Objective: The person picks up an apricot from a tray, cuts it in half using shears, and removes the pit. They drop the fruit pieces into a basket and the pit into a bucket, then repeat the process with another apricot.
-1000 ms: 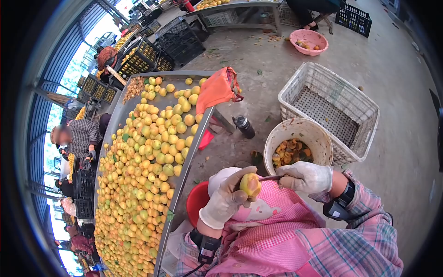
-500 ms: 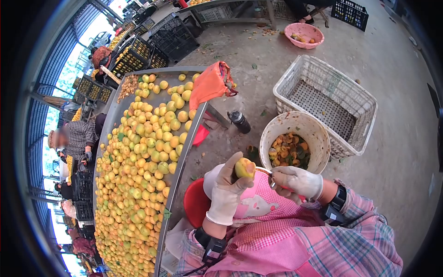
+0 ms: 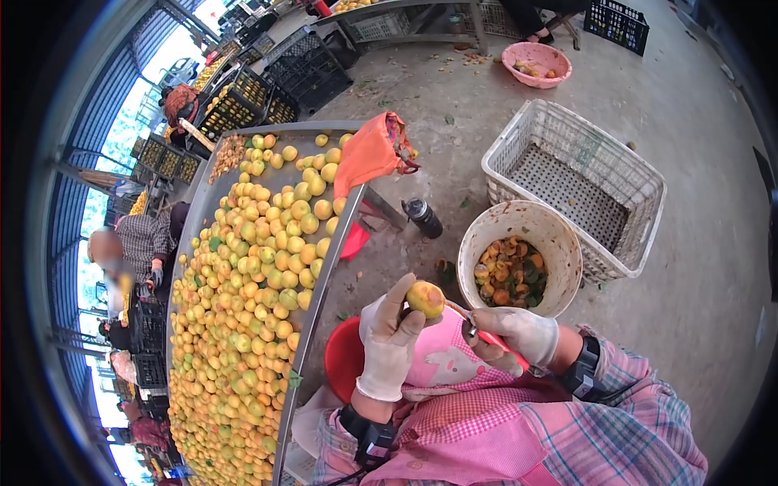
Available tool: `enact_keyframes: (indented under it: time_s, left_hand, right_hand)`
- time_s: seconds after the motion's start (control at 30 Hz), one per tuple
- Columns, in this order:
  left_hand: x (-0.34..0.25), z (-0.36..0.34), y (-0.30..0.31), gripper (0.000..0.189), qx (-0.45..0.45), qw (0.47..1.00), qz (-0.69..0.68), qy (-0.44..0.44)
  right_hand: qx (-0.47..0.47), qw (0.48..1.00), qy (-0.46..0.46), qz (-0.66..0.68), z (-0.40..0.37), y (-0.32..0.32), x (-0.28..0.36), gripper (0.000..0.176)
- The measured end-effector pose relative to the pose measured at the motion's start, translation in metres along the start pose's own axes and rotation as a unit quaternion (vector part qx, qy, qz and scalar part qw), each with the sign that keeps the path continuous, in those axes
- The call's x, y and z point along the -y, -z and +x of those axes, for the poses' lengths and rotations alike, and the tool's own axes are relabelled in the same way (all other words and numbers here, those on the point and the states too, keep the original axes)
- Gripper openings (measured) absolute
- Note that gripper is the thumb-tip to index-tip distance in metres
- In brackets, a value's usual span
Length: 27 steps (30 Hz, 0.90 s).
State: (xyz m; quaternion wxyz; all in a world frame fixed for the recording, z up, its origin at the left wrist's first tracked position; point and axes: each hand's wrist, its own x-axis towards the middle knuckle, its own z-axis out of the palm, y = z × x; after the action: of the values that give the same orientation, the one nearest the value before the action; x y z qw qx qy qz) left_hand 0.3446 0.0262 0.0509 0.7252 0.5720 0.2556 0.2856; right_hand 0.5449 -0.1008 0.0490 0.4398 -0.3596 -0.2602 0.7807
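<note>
Shifted in the grip since half a second ago, the red-handled tool [image 3: 498, 342] shows more of its handle. Yellow fruit [image 3: 251, 324] covers most of the metal table [image 3: 279, 176]; an orange bag [image 3: 369, 158] drapes its far right corner. Off the right edge stand a white crate [image 3: 646, 231] and a bucket [image 3: 559, 251] with scraps [image 3: 510, 271]. Nearer, the left hand [image 3: 387, 348], half open, pinches a partly pared fruit [image 3: 425, 299]; the right hand [image 3: 523, 330] curls closed round the tool, just beside that fruit.
</note>
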Motion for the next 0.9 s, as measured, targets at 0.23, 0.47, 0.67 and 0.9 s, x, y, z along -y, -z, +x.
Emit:
enact_keyframes:
  time_s: [0.23, 0.47, 0.67, 0.9]
  left_hand:
    - [0.000, 0.010, -0.009, 0.058, -0.057, 0.982, 0.180, -0.020]
    - [0.008, 0.019, -0.017, 0.048, -0.140, 0.941, 0.272, -0.147]
    - [0.000, 0.024, -0.020, 0.050, -0.132, 0.824, 0.486, -0.259]
    - [-0.010, 0.030, -0.030, 0.050, -0.134, 0.736, 0.585, -0.312]
  right_hand:
    - [-0.018, 0.984, -0.020, 0.174, 0.002, -0.010, 0.004, 0.035]
    - [0.035, 0.963, -0.029, 0.267, 0.009, -0.006, 0.001, 0.036]
    - [0.124, 0.915, -0.023, 0.382, 0.010, -0.005, 0.000, 0.038]
    - [0.158, 0.869, -0.027, 0.468, 0.014, -0.007, -0.001, 0.039]
